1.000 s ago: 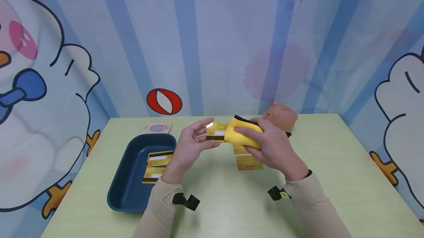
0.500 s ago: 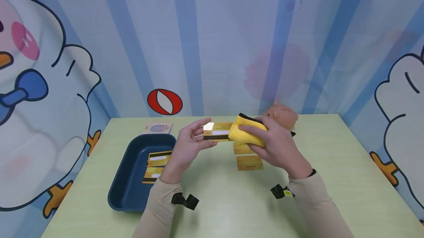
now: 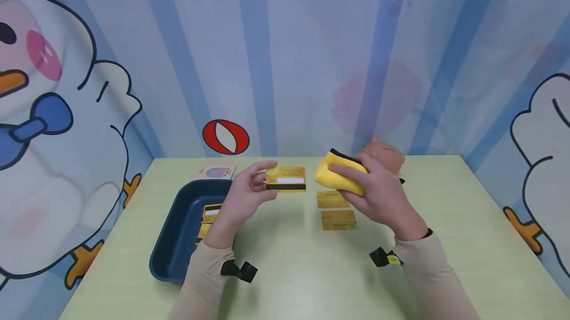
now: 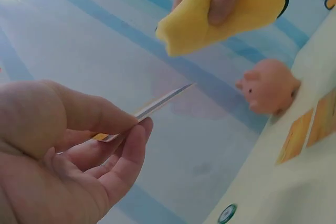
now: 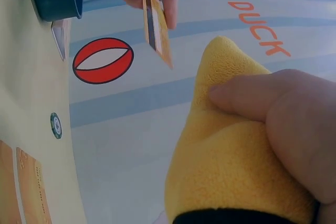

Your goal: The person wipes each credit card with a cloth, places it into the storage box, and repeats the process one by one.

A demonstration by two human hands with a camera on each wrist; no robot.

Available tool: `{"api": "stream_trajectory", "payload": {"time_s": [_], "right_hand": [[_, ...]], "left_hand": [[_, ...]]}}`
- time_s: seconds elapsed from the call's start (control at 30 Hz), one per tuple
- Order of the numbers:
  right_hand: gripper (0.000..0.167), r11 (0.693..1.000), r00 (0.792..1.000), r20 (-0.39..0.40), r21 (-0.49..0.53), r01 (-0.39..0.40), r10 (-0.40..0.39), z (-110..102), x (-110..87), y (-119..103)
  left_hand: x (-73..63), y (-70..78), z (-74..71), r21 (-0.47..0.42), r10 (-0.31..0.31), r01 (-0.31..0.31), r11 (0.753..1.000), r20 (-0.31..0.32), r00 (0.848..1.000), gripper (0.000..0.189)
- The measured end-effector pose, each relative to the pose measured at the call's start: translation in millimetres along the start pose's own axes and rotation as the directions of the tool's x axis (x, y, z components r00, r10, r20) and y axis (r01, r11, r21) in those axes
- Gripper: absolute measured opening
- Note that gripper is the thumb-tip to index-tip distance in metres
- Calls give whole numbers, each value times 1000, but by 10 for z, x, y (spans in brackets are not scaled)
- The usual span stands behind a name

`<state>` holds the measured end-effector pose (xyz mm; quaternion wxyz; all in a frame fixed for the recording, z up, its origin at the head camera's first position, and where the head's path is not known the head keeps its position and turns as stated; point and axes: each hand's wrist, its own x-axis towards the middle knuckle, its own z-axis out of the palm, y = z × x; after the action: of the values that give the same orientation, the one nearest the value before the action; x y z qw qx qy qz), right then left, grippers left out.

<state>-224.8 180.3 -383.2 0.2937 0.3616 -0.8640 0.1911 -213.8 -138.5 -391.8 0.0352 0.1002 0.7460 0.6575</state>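
My left hand (image 3: 245, 194) pinches a gold bank card (image 3: 287, 179) by its left edge, between thumb and fingers. The card's striped back faces the head camera, held above the table. To its right, my right hand (image 3: 378, 194) grips a folded yellow cloth (image 5: 210, 156) with a black edge, thumb pressed into it. A gap separates cloth and card; in the left wrist view the card (image 4: 163, 103) appears nearly edge-on. Two more gold cards, an upper one (image 3: 333, 200) and a lower one (image 3: 338, 220), lie on the table below the cloth.
A dark blue tray (image 3: 178, 241) stands at the left, partly behind my left forearm, with gold cards (image 3: 211, 213) inside. Behind it lies a flat pale item (image 3: 215, 171). A pink toy pig (image 4: 270, 85) sits at the back right. The right wrist view shows a small round disc (image 5: 56, 125).
The cloth was around the card's right end; it has slid off to the right with my right hand. My left hand has moved slightly left, still holding the card.
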Motion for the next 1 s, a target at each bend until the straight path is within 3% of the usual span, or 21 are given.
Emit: {"api": "stream_trajectory", "payload": {"time_s": [0.2,0.4,0.63,0.8,1.0], "right_hand": [[51,1000,1000,17,-6,-7,8,-5,-6,-15],[51,1000,1000,23,9,-11,11,15,5,-20],[52,1000,1000,25,4,-16,16,19,11,-26],[52,1000,1000,19,3,-9,9,12,15,-13],[52,1000,1000,24,3,-11,11,9,10,-9]], "left_hand": [[-104,75,-348,125,-33,32,992,4,999,66],[-209,96,-760,227,-52,63,972,-55,997,64],[-334,64,-1156,387,-103,136,912,-104,989,62],[-417,27,-1356,458,-146,178,871,-103,984,62],[-489,-33,-1477,498,-212,219,839,-72,975,61]]}}
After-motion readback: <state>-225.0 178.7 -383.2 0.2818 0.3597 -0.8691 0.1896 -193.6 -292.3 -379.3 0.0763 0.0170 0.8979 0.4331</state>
